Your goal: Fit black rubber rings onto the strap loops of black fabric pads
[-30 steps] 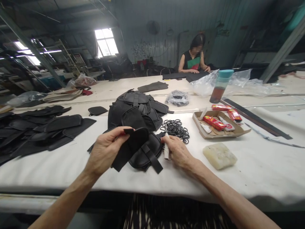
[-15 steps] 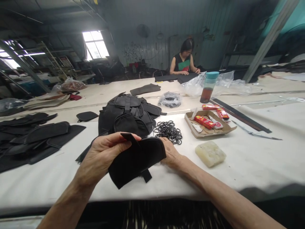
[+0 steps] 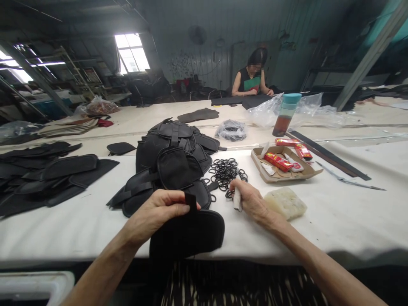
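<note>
My left hand (image 3: pixel 157 212) is closed, thumb and fingers pinching the short black strap (image 3: pixel 191 201) of a black flap piece (image 3: pixel 191 238) with a rounded, edged end. The piece hangs over the table's front edge. My right hand (image 3: pixel 251 199) is closed around a whitish, stick-like handle (image 3: pixel 237 198), which looks wrapped. Any tip it has is hidden. Black rings (image 3: pixel 227 169) lie in a heap just beyond these fingers. At the fingertips are a couple of dark rings; whether they are held I cannot tell. Behind my left hand rises a pile of black flap pieces (image 3: pixel 177 168).
A yellowish block (image 3: pixel 287 203) sits beside my right wrist. Further back stand a cardboard tray (image 3: pixel 270 176) with red boxes and a bottle (image 3: pixel 287 114). Scissors (image 3: pixel 350 180) lie at right, more black pieces (image 3: pixel 70 168) at left. A person (image 3: pixel 253 78) works across the table.
My right hand has come away from the flap piece, moving right to the ring heap, and the whitish handle now shows in it. The left hand has shifted right with the piece.
</note>
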`<action>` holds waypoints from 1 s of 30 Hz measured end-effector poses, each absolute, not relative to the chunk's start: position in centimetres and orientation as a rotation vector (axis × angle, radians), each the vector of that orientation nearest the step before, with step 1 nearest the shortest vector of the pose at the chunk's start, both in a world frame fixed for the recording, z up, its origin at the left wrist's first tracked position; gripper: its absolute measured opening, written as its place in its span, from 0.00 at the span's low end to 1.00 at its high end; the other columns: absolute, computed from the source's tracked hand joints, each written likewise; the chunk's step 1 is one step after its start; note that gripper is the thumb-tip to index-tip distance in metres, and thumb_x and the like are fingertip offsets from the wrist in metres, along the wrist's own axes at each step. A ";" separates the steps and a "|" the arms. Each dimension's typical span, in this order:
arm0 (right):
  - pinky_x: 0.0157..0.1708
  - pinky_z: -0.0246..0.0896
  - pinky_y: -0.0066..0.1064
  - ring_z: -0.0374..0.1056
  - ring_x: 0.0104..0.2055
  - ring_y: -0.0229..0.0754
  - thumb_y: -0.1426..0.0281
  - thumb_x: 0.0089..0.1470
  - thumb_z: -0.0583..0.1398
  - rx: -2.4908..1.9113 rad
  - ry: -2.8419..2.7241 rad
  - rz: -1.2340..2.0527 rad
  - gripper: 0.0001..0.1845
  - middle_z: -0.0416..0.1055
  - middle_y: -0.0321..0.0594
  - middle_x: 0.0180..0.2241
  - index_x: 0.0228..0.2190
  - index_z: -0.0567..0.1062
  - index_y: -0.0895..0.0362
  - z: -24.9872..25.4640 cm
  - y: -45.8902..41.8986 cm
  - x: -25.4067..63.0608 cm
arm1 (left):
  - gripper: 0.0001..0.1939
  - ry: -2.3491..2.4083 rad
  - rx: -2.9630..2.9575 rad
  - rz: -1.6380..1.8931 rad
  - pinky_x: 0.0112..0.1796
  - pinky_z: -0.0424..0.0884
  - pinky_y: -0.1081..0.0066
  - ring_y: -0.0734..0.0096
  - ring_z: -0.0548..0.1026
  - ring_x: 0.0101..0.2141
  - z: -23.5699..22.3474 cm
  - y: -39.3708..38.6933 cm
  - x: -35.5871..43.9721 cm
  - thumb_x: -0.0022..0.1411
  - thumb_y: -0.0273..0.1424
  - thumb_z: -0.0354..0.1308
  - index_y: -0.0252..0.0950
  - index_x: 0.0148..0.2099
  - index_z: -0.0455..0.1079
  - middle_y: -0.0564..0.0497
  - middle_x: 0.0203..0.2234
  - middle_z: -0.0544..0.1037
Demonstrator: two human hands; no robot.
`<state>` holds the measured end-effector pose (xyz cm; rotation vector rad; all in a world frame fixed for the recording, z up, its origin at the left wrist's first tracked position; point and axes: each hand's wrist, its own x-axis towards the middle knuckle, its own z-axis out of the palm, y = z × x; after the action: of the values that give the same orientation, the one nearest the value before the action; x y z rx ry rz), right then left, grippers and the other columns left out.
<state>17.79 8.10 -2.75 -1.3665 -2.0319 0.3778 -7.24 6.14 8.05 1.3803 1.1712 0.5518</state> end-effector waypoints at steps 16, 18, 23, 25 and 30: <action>0.31 0.50 0.27 0.61 0.30 0.39 0.80 0.43 0.52 -1.443 -2.017 0.582 0.17 0.65 0.34 0.28 0.37 0.67 0.53 -2.2 9.3 11.6 | 0.08 1.080 1.545 0.458 0.37 0.65 0.75 0.67 0.72 0.36 6.5 5.0 -7.5 0.54 0.29 0.57 0.34 0.34 0.77 0.49 0.31 0.78; 0.31 0.49 0.27 0.60 0.31 0.39 0.81 0.43 0.52 -1.455 -2.057 0.580 0.18 0.64 0.34 0.28 0.37 0.67 0.53 -2.0 9.4 11.5 | 0.08 1.094 1.531 0.463 0.37 0.65 0.75 0.67 0.72 0.35 6.2 5.0 -7.7 0.54 0.30 0.57 0.34 0.34 0.76 0.49 0.31 0.78; 0.31 0.49 0.27 0.59 0.31 0.39 0.82 0.43 0.53 -1.470 -2.126 0.587 0.17 0.64 0.35 0.29 0.36 0.66 0.53 -1.0 9.2 11.5 | 0.10 1.172 1.649 0.519 0.36 0.65 0.74 0.68 0.72 0.33 6.0 4.8 -6.8 0.57 0.32 0.54 0.37 0.36 0.76 0.52 0.30 0.77; 0.30 0.48 0.27 0.59 0.30 0.39 0.82 0.42 0.53 -1.477 -2.127 0.609 0.17 0.64 0.35 0.27 0.35 0.66 0.54 -0.7 9.4 11.4 | 0.10 1.222 1.827 0.610 0.39 0.65 0.73 0.68 0.72 0.35 5.8 4.8 -6.0 0.59 0.31 0.52 0.38 0.35 0.76 0.52 0.33 0.77; 0.26 0.47 0.26 0.58 0.24 0.36 0.85 0.38 0.51 -1.439 -2.047 0.696 0.19 0.62 0.29 0.20 0.32 0.66 0.53 -0.7 9.6 12.1 | 0.10 1.427 2.155 0.756 0.39 0.64 0.70 0.66 0.70 0.36 4.9 4.4 -4.4 0.59 0.28 0.50 0.37 0.30 0.73 0.50 0.30 0.75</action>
<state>12.13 9.60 -0.73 -1.4392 -2.0468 0.6959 -4.36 4.41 4.90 2.1547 1.4270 0.7561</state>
